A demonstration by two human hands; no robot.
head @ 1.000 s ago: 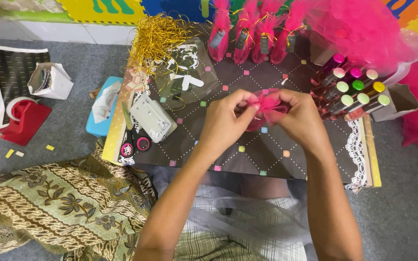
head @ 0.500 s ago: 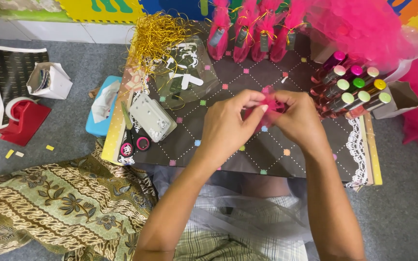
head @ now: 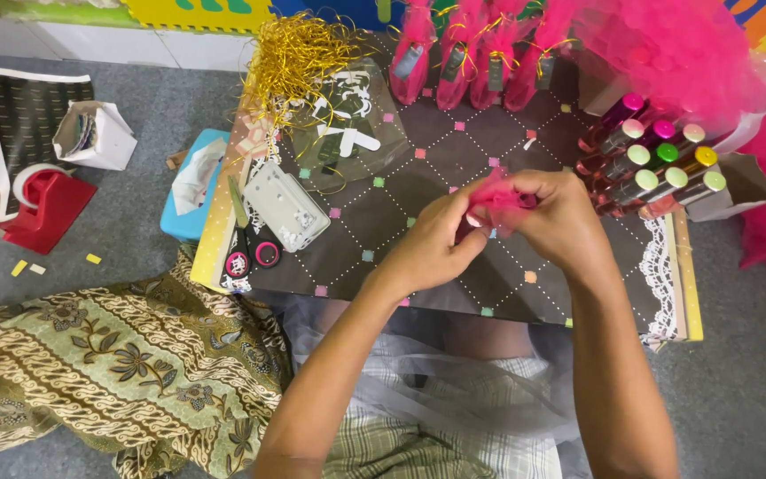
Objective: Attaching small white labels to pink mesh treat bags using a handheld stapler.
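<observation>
Both my hands meet over a dark patterned board (head: 418, 257) that rests on my lap. My left hand (head: 432, 244) and my right hand (head: 560, 217) pinch a small bundle of pink tulle (head: 494, 197) between their fingertips. The tulle is bunched tight and mostly hidden by my fingers. A row of small bottles with coloured caps (head: 649, 164) lies just right of my right hand.
Pink wrapped bundles (head: 472, 53) stand at the board's far edge, beside gold ribbon strands (head: 299, 53) and a heap of pink tulle (head: 676, 44). A white hole punch (head: 285, 206) and scissors (head: 246, 248) lie at left. A red tape dispenser (head: 42, 200) and blue tissue box (head: 192, 182) sit on the floor.
My hands have closed tighter around the pink tulle, squeezing it smaller. They stay over the same part of the board.
</observation>
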